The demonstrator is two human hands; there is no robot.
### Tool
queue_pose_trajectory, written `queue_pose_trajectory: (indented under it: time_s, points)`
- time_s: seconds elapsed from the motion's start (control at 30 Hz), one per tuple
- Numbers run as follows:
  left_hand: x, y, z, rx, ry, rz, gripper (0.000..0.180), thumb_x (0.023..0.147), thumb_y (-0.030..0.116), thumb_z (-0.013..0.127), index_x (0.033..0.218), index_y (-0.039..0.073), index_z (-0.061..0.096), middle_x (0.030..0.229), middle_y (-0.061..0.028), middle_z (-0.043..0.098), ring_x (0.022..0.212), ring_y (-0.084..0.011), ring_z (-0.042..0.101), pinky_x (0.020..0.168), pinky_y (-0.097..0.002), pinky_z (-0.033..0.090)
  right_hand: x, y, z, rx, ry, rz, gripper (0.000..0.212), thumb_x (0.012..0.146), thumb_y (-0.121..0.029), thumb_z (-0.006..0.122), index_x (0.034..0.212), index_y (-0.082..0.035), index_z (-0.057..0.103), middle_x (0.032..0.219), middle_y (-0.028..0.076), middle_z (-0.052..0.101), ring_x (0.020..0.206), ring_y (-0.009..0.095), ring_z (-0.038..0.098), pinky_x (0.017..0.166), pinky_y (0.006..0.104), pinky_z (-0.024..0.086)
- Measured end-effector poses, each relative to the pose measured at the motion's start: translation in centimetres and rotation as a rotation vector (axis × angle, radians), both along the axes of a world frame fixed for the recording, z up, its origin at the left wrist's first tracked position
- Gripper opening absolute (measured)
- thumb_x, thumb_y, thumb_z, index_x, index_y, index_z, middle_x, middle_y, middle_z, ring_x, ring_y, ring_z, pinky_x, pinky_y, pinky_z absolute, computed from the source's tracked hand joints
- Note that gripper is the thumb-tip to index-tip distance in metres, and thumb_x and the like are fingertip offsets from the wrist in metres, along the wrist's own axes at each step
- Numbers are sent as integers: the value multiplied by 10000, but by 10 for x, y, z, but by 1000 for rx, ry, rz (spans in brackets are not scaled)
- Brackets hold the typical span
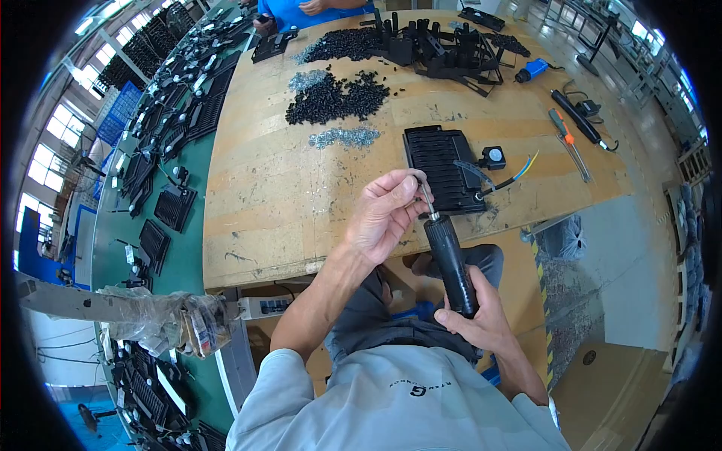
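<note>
My right hand [485, 316] is wrapped round the lower body of a black electric screwdriver [450, 259], held upright with its tip pointing away from me, just off the table's front edge. With thumb and fingers, my left hand [383, 214] pinches the thin metal screwdriver bit [429, 201] at the tool's top; whether a small screw is there too, I cannot tell. Beyond the tip, a black finned floodlight housing [436, 154] lies on the wooden table [263, 218]. A small sensor [492, 157] and a cable with bare coloured wires [519, 174] are beside it.
Piles of black small parts [338, 101] and clear washers [346, 137] lie further back. Black brackets [444, 56], a blue plug [532, 70], a second electric driver [579, 118] and screwdrivers [570, 143] are at the right. More floodlights line the green bench [180, 248]. A co-worker [312, 11] stands opposite.
</note>
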State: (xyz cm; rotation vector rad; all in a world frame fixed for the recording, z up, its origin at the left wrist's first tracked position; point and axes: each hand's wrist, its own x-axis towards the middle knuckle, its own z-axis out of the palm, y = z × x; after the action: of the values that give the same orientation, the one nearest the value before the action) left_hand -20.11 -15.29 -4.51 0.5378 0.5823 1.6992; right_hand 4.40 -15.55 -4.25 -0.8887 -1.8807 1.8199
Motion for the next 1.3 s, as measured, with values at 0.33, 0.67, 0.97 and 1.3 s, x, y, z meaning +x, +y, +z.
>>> queue_pose_trajectory:
  time_s: [0.33, 0.67, 0.97, 1.3]
  points:
    - [-4, 0, -6, -16, 16, -15, 186, 957, 162, 703, 1046, 1, 674, 953, -98, 697, 877, -193, 688, 845, -337, 589, 3, 4, -3, -70, 28, 52, 581, 816, -230, 823, 1255, 9, 526, 810, 25, 599, 678, 93, 591, 614, 263, 479]
    - [-2, -4, -4, -64, 66, 21, 148, 972, 127, 673, 1034, -8, 670, 923, -120, 702, 846, -218, 709, 818, -344, 599, -7, -1, -16, -398, 246, 104, 555, 859, -76, 773, 1316, 6, 467, 816, 23, 576, 562, 97, 583, 484, 247, 479]
    - [1, -7, -11, -77, 78, 99, 142, 961, 106, 685, 1024, -21, 675, 925, -137, 701, 836, -231, 717, 787, -346, 610, -11, -5, -17, 215, -141, -17, 651, 780, -225, 861, 1281, 26, 530, 865, 85, 636, 792, 161, 653, 714, 302, 509]
    - [6, -19, -25, -123, 204, 155, 161, 989, 135, 657, 1044, -16, 671, 951, -131, 701, 868, -235, 724, 817, -357, 606, -10, -10, -35, 491, -117, -90, 648, 812, -212, 834, 1308, 13, 483, 1012, 198, 674, 869, 298, 717, 757, 384, 563]
